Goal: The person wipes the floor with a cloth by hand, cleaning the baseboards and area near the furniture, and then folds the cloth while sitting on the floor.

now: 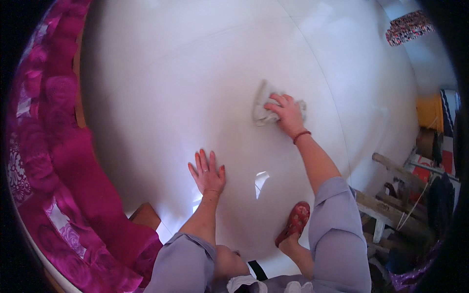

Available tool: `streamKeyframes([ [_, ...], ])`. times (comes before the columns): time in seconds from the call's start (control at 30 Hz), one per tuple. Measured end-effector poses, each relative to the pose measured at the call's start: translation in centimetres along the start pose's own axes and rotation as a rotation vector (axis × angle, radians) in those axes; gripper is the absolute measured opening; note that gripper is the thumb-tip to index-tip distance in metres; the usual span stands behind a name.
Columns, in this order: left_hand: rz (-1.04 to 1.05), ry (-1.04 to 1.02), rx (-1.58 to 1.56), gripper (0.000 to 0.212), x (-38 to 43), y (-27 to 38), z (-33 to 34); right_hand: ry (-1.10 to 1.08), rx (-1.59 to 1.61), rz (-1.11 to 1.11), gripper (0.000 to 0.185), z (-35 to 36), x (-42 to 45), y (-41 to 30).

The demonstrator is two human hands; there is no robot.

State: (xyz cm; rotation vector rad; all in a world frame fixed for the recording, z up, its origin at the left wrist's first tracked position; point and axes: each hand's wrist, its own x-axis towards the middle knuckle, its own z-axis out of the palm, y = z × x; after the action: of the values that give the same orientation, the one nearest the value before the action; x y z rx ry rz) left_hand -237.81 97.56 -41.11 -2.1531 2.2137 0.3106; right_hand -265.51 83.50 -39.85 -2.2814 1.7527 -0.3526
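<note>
My right hand (291,115) presses a crumpled, greyish-white cloth (263,102) against the shiny pale floor (183,91). Its fingers curl over the cloth, whose edges spread out on both sides. A dark red beaded bracelet (302,136) circles that wrist. Lower and to the left, my left hand (209,177) is planted palm down on the floor, holding nothing. Its fingers are spread, with orange-red tips and a ring on one of them. A red clog (295,221) with holes is on my foot, below the cloth.
Along the left runs a bed with a magenta, rose-patterned cover (84,175); a brown wooden piece (146,216) juts from under it. On the right stands a worn wooden frame (388,212) amid clutter, near a yellow object (429,112). A speckled mat (410,28) lies at the upper right.
</note>
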Motion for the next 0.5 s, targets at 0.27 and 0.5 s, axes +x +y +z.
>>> streamKeyframes([
  [0.27,-0.027,0.001,0.030,0.057,-0.3,-0.2,0.4,-0.150,-0.153,0.352,0.040,-5.9,-19.2,5.9],
  [0.5,0.014,0.057,0.087,0.055,-0.3,0.5,0.9,-0.396,0.268,0.888,0.024,-7.2,-25.4,7.7],
])
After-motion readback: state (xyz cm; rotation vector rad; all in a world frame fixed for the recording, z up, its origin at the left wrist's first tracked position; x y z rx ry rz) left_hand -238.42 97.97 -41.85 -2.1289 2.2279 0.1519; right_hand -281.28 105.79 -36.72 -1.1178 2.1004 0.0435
